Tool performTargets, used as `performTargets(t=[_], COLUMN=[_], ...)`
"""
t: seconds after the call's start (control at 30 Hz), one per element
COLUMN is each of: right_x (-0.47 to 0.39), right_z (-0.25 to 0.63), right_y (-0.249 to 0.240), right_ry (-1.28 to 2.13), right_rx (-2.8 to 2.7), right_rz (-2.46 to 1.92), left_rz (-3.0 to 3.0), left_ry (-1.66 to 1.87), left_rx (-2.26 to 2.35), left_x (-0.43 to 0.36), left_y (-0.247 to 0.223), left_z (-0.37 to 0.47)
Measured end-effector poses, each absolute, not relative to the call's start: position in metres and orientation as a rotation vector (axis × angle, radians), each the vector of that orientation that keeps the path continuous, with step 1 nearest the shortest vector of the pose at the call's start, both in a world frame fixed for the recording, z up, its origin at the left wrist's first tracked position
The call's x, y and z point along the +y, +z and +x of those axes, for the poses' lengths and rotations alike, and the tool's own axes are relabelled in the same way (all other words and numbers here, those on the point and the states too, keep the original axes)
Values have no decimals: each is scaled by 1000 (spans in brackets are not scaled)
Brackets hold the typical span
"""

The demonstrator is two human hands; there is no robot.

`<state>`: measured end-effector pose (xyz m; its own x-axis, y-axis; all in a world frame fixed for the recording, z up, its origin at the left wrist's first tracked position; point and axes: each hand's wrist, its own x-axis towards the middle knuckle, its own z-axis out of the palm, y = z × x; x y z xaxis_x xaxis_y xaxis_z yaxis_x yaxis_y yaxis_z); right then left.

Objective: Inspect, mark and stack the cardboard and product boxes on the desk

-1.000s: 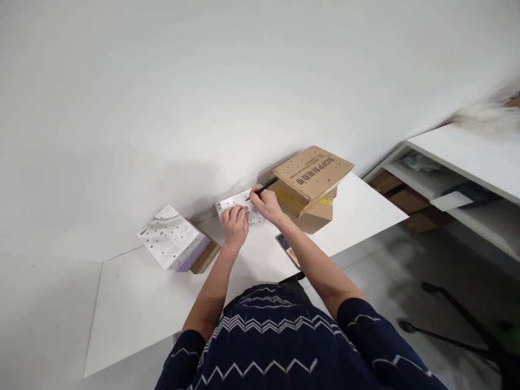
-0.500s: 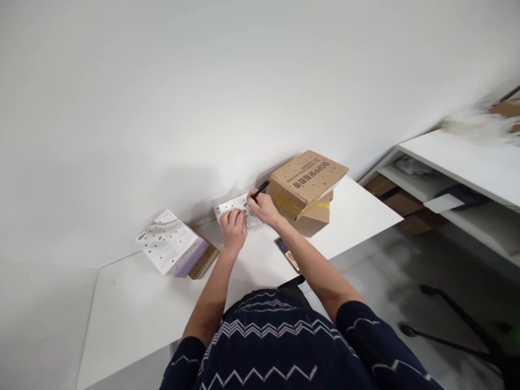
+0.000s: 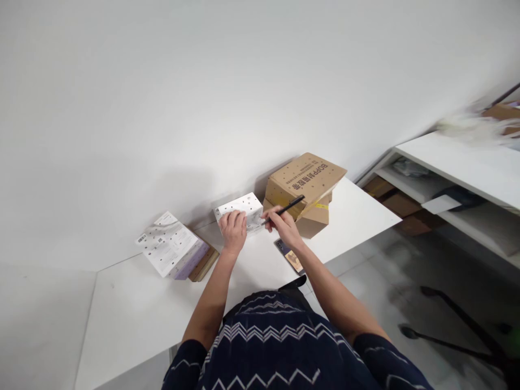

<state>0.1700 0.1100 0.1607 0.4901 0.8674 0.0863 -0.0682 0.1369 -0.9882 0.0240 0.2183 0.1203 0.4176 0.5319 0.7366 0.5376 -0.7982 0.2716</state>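
Observation:
A white box with small dark marks (image 3: 244, 205) lies on the white table near the wall. My left hand (image 3: 233, 228) rests on its left front part, fingers bent and close together, pressing on it. Just right of the box, my right hand (image 3: 283, 225) is closed on a black pen (image 3: 290, 203), whose tip points left toward the box's right end. A phone (image 3: 289, 255) lies on the table below my right hand.
On the left, a white-and-purple box (image 3: 170, 244) leans on brown cardboard pieces (image 3: 204, 264). Cardboard boxes (image 3: 306, 176) are stacked at right. Beyond stands a white shelf unit (image 3: 467, 165), with dark chair legs (image 3: 455, 314) on the floor.
My right hand has moved right and slightly down with the pen, off the top of the white box, uncovering more of it. My left hand stays in place.

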Motion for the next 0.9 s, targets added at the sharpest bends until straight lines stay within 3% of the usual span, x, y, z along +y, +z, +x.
performTargets(t=[0.17,0.27,0.57,0.77,0.9], right_x=[73,79,84,22,5], right_z=[157,148,155,178,188], right_y=[68,22,-6,-27,-41], right_ry=[1372,1428,1186,569,636], right_rx=[-769,-860,-836,-900,-857], right_rz=[-1829,-2188,-2389,-2805,-2882], left_rz=[-2711,-2719,-2562,-2597,-2593], left_ry=[-1405,-1408,-1409,-1421,-1437], left_rx=[-1033,-1034,-916,-961,-937], left_x=[219,221,223,223,223], left_y=[119,118,120,118,118], left_z=[24,24,21,21,21])
